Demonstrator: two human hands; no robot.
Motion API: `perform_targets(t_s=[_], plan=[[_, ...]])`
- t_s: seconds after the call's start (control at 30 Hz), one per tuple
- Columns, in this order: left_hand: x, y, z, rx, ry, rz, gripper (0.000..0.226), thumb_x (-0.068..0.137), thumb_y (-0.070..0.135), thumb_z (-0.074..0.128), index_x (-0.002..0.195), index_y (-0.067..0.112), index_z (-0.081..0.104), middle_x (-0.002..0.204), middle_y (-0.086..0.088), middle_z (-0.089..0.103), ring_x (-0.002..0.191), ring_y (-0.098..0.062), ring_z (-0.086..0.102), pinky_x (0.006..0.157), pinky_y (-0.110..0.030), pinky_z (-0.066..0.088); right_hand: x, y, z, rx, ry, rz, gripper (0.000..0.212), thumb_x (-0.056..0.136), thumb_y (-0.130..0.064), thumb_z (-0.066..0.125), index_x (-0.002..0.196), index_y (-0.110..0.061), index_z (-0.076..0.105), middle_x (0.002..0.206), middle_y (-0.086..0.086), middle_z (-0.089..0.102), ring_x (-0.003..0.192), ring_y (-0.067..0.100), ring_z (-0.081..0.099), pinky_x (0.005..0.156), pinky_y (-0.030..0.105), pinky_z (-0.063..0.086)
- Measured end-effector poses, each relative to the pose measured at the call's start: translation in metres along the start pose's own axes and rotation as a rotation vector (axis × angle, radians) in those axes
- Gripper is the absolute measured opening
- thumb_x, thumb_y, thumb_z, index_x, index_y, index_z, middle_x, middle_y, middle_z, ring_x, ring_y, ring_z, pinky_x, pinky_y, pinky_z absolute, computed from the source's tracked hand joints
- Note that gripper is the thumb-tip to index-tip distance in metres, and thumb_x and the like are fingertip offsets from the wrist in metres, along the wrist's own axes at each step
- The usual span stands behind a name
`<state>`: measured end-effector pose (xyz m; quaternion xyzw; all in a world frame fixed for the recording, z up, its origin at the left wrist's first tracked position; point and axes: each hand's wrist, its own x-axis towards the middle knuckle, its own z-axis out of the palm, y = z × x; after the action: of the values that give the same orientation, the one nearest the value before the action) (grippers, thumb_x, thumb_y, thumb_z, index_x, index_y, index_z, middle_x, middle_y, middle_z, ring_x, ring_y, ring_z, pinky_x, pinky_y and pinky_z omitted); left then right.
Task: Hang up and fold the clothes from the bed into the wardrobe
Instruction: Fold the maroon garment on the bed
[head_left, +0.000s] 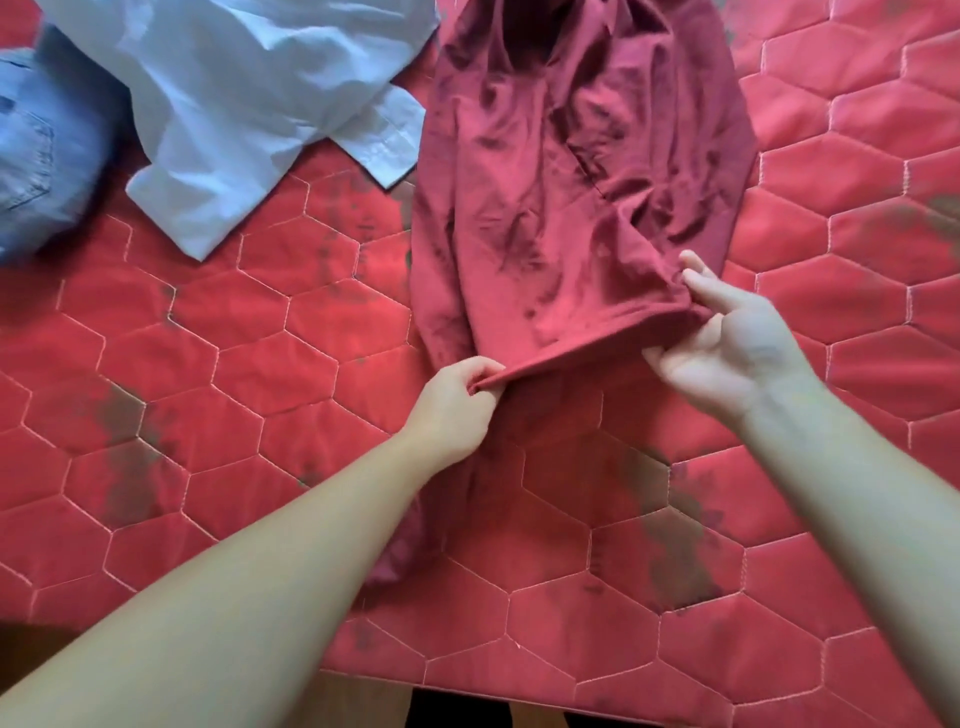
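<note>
The maroon garment (571, 171) is lying on the bed (208, 364), stretching away from the person, with its near hem lifted off the quilt. Everything here is placed from that hem.

At the hem's left corner, the left hand (457, 400) is pinching the cloth, its fingers (480, 371) curled tight around the fold. At the hem's right end, the right hand (737, 343) is turning palm up with the fingers (706, 291) mostly straight; the edge is draped over them and lightly caught near the fingertips rather than firmly gripped, as far as can be seen.

That uneven hold looks like the main risk. If the hem is being carried upward for a fold, the right end may be slipping off the loose fingers, so the fold would be landing crooked or collapsing. The body beyond the hem is creased and bunched, and those wrinkles could be getting trapped inside the fold.

Further beyond the hem and off to its left, a white shirt (234, 104) is lying with a sleeve cuff just beside the maroon cloth's left edge; a wide sweep could be dragging it along. Farthest left of the hem, a folded pair of jeans (41, 150) is sitting at the picture's edge.
</note>
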<state>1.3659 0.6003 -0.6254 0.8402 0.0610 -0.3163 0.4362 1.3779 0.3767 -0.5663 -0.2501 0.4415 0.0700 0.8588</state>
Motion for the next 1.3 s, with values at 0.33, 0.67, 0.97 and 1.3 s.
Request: perform_targets(t_s=[0.33, 0.67, 0.97, 1.3], plan=[[-0.004, 0.039, -0.025, -0.28, -0.177, -0.494, 0.091, 0.071, 0.084, 0.051, 0.131, 0.016, 0.06, 0.13, 0.0, 0.061, 0.118, -0.025, 0.059, 0.108, -0.038, 0.039, -0.012, -0.024, 0.056, -0.509, -0.324, -0.26, 0.058, 0.092, -0.008, 0.047, 0.14, -0.038, 0.034, 0.137, 0.0, 0.048, 0.115, 0.022, 0.061, 0.096, 0.038, 0.049], [-0.01, 0.02, -0.006, -0.433, -0.256, -0.275, 0.016, 0.08, 0.014, 0.074, 0.095, 0.01, 0.073, 0.092, -0.005, 0.076, 0.082, -0.018, 0.071, 0.083, -0.03, 0.057, 0.005, 0.109, -0.026, -0.936, 0.125, 0.142, 0.032, 0.087, -0.018, 0.07, 0.117, -0.017, 0.057, 0.102, 0.004, 0.066, 0.085, 0.019, 0.063, 0.074, 0.029, 0.05], [0.002, -0.018, -0.028, -0.142, 0.338, -0.287, 0.019, 0.081, 0.002, 0.047, 0.076, 0.012, 0.062, 0.066, 0.002, 0.054, 0.066, -0.021, 0.045, 0.055, -0.029, 0.038, 0.0, 0.073, -0.032, -0.881, 0.106, -0.069, 0.023, 0.088, 0.002, 0.061, 0.098, -0.017, 0.069, 0.073, 0.002, 0.059, 0.051, 0.01, 0.047, 0.049, 0.02, 0.044], [-0.008, 0.021, -0.029, -0.636, 0.113, -0.451, 0.036, 0.094, 0.052, 0.054, 0.102, 0.02, 0.067, 0.105, 0.001, 0.07, 0.1, -0.019, 0.066, 0.098, -0.04, 0.051, 0.005, 0.062, -0.066, -1.904, 0.157, -0.355, 0.043, 0.074, -0.021, 0.067, 0.116, -0.027, 0.062, 0.123, 0.008, 0.051, 0.116, 0.031, 0.048, 0.101, 0.041, 0.041]])
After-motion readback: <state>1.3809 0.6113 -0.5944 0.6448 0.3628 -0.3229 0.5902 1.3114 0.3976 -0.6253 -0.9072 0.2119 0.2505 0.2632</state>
